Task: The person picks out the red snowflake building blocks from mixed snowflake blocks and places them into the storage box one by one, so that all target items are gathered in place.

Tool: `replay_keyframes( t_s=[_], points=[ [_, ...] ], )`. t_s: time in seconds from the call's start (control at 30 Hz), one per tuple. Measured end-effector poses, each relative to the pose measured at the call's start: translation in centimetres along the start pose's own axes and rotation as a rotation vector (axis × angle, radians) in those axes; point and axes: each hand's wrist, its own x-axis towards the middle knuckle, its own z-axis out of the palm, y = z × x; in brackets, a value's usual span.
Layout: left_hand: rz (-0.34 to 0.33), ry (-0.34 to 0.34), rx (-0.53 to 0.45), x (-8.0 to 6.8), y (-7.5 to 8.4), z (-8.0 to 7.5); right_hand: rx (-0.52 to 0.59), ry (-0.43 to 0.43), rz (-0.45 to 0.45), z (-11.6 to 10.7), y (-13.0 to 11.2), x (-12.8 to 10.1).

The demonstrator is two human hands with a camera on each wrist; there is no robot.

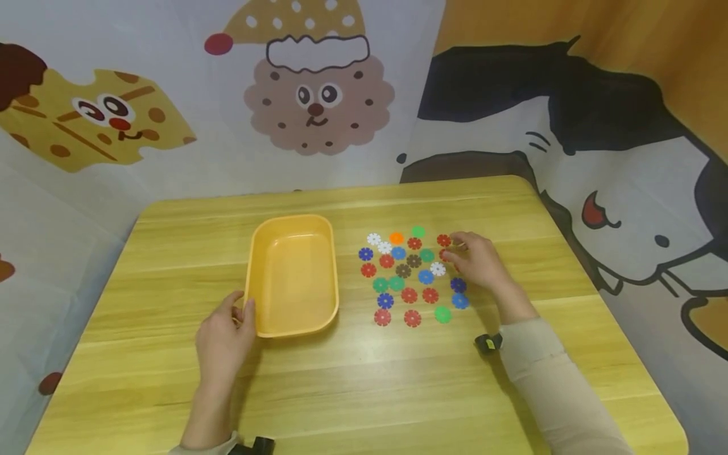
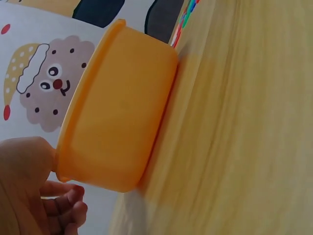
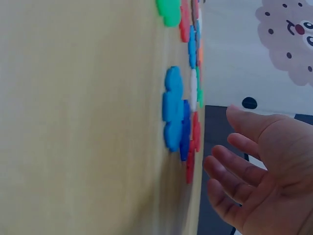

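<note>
My left hand [image 1: 224, 335] grips the rim of a yellow plastic tray [image 1: 292, 272] at its near left corner. In the left wrist view the thumb lies at the tray's rim and the other fingers [image 2: 73, 208] are bent beside its end. My right hand [image 1: 478, 260] hovers at the right edge of a spread of notched plastic discs, its fingers loosely bent with nothing between them. Nearest to its fingertips are a red disc [image 1: 443, 240] and a white disc [image 1: 437, 269]. Another red disc is partly hidden by the thumb. The right wrist view shows a light blue disc [image 3: 172, 108] below the raised hand [image 3: 266, 171].
Several flat discs in red, blue, green, brown, white and orange [image 1: 396, 238] lie right of the tray on the wooden table [image 1: 352, 392]. A cloth with cartoon figures [image 1: 318, 104] hangs behind the table. Black wrist straps [image 1: 488, 344] sit on both forearms.
</note>
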Motion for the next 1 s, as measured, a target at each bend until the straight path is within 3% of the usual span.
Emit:
replay_keyframes(
  t_s=[0.33, 0.8, 1.0],
  points=[
    [-0.014, 0.036, -0.040, 0.0, 0.4, 0.9, -0.040, -0.070, 0.030, 0.4, 0.6, 0.9],
    [-0.016, 0.012, -0.066, -0.4, 1.1, 1.6, -0.065, -0.171, 0.065, 0.0, 0.9, 1.7],
    [-0.012, 0.018, -0.075, -0.6, 1.2, 1.7, -0.007, -0.241, 0.092, -0.1, 1.0, 1.8]
  ],
)
